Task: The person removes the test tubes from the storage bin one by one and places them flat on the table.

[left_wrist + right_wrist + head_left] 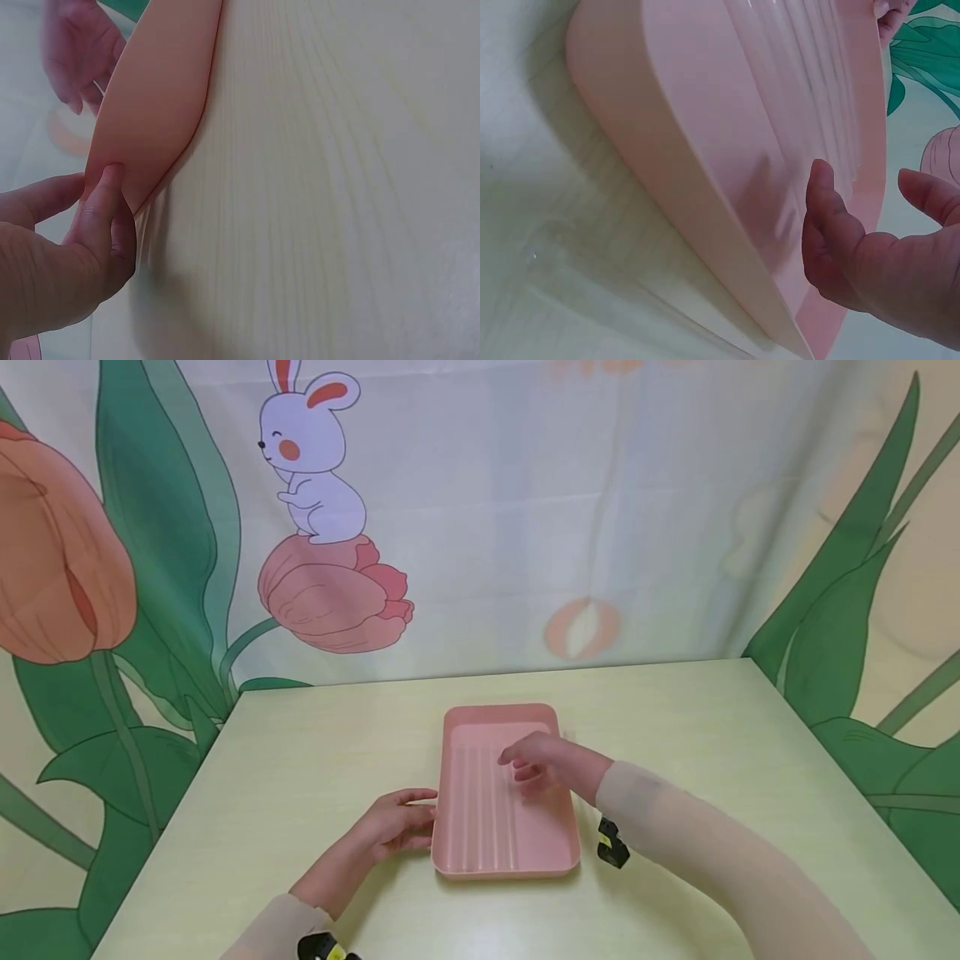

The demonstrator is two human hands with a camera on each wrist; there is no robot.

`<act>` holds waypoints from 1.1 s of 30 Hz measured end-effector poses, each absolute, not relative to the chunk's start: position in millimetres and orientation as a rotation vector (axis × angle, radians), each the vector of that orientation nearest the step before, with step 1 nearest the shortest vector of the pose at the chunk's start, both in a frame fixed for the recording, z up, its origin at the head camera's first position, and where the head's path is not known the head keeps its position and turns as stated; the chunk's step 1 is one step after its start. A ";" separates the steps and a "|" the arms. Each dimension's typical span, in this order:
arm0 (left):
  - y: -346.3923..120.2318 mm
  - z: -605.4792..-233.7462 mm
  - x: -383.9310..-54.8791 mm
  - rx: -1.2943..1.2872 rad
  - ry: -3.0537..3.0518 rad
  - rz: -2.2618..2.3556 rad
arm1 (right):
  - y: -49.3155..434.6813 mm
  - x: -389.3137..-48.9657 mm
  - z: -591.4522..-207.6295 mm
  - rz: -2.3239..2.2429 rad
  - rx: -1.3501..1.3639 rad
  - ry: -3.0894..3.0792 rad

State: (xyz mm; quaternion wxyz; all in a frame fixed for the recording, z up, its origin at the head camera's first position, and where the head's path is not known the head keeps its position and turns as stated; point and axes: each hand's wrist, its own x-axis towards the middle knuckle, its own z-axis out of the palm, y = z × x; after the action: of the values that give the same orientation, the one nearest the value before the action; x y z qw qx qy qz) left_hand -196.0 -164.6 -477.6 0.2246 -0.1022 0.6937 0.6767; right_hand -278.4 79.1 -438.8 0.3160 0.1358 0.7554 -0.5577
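A pink rectangular tray [551, 839] lies lengthwise on the table. Inside it, along its left part, several clear tubes [480, 827] lie side by side. My left hand [397, 824] is at the tray's left side, fingertips against the outer wall, as the left wrist view also shows. Over the tray's right part hovers my right hand [542, 758], its fingers loosely bent and thumb apart, holding nothing. In the right wrist view a gap shows between that thumb [926, 196] and the fingers.
Another clear tube [630, 300] lies on the table just outside the tray's right wall. The pale wood-grain table [315, 735] extends around the tray. Behind it hangs a printed curtain [480, 527] with a rabbit and flowers.
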 end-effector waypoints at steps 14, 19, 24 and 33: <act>-162.5 -477.2 -196.1 -0.300 1.935 1.848 | 72.0 -274.9 -445.5 -1.426 0.361 2.024; -162.3 -477.7 -196.1 -0.299 1.940 1.844 | 68.2 -274.2 -450.2 -1.420 0.378 2.056; -161.8 -476.8 -196.8 -0.309 1.947 1.841 | 67.4 -303.7 -494.5 -1.414 0.393 2.054; -161.1 -477.0 -198.1 -0.323 1.950 1.838 | 65.3 -317.9 -528.0 -1.371 0.321 2.161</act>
State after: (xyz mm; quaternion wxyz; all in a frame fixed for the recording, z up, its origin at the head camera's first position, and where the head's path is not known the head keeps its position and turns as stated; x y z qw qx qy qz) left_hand -198.1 -161.1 -477.0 0.2193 -0.1168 0.7049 0.6643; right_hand -317.9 65.3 -528.0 0.2774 0.1195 0.8050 -0.5106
